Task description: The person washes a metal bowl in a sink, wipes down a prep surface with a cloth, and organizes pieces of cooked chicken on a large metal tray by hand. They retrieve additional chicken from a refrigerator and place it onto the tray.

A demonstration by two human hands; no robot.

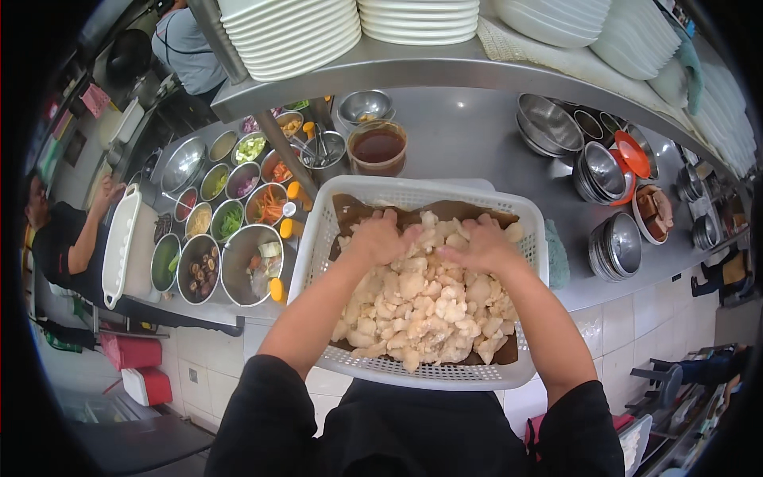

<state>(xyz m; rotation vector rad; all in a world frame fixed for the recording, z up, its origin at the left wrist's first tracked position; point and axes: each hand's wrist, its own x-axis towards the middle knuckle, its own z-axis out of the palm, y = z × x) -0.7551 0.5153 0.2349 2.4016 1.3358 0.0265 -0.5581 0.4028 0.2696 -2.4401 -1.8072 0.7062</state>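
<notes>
A white perforated plastic basket (536,318) stands in front of me at the counter's edge, lined with brown paper (350,211). Heaped inside are pale, lumpy battered pieces of food (421,306); what lies under the coating cannot be seen. My left hand (383,238) rests at the far left of the heap, thumb apart from the fingers, fingertips partly among the pieces. On the far right of the heap lies my right hand (481,245), also with thumb and fingers apart. Neither hand shows a piece gripped in it.
Metal containers of cut vegetables (270,203) crowd the left, beside a tub of dark red sauce (379,149). Metal bowls (616,242) are stacked at right. A steel shelf (421,75) bearing white plates (290,36) crosses above. A co-worker (71,242) stands far left.
</notes>
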